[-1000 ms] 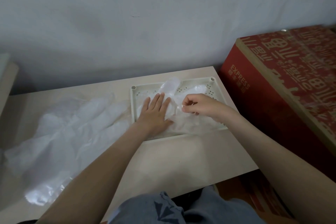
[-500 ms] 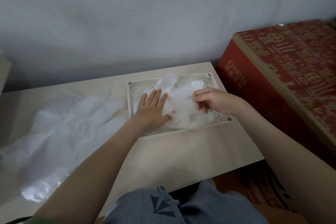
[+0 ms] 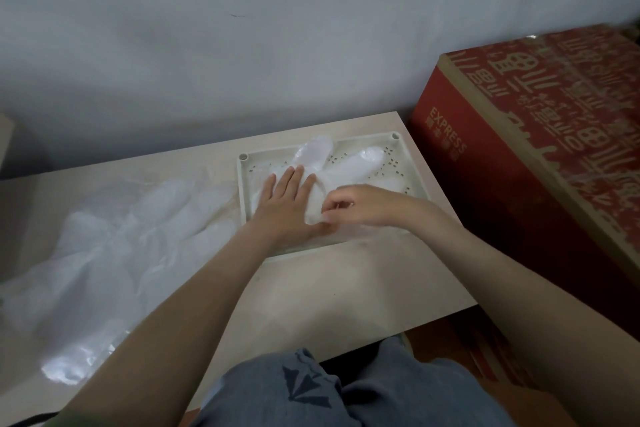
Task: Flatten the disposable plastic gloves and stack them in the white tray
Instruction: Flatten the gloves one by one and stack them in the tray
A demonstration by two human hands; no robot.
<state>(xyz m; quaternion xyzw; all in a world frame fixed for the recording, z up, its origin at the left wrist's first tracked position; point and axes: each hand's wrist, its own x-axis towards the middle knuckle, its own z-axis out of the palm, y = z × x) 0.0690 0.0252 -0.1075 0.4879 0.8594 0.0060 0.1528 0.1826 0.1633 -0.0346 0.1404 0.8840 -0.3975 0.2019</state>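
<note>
A white perforated tray (image 3: 414, 166) sits at the table's back right. Clear plastic gloves (image 3: 349, 165) lie in it, their fingers pointing toward the wall. My left hand (image 3: 289, 203) lies flat with straight fingers, pressing down on the gloves in the tray's left half. My right hand (image 3: 360, 206) is just to its right, fingers curled, pinching a fold of the top glove near my left thumb. A loose pile of clear gloves (image 3: 114, 253) spreads over the left part of the table.
A large red cardboard box (image 3: 540, 135) stands against the table's right edge, close to the tray. A grey wall runs behind the pale table (image 3: 346, 288). My knees in grey trousers (image 3: 329, 392) are under the front edge.
My right hand moved from the tray's right side leftward toward my left hand and now pinches the glove near my left thumb. The left hand stays pressing flat.
</note>
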